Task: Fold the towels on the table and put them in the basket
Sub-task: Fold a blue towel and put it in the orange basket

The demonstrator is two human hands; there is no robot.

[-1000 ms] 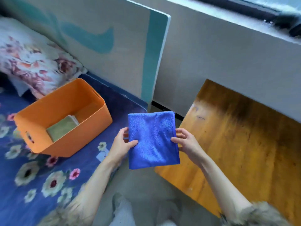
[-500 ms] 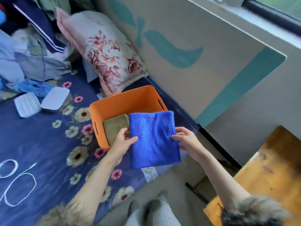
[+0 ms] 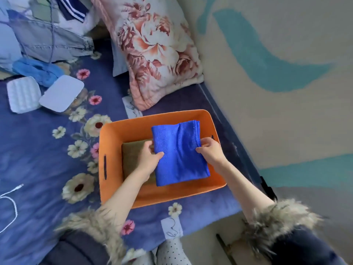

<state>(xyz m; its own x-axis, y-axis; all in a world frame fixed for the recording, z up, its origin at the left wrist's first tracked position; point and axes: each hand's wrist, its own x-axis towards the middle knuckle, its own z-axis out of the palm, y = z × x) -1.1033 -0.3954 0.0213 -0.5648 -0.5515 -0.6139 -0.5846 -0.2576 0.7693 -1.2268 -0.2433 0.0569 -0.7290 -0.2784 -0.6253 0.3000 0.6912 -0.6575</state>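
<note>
Item, centre of frame: orange basket point(image 3: 214, 129) on a flowered blue bedspread point(image 3: 47, 150). Within it we note a folded blue towel point(image 3: 179, 153), held over the right half, its left edge pinched by the left hand point(image 3: 148, 159), its right edge by the right hand point(image 3: 211, 151). An olive towel point(image 3: 131, 159), partly hidden by the left hand, apparently lies on the basket floor. Upper centre: floral pillow point(image 3: 156, 50). Upper left: two white cases point(image 3: 42, 94), heaped clothing point(image 3: 47, 41).

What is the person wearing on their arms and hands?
Both hands, the left hand and the right hand, are bare: no gloves, and no rings or watch that can be made out. The forearms are uncovered. Each dark navy sleeve is pushed back and ends in a shaggy cuff of grey-brown fur trim.
</note>
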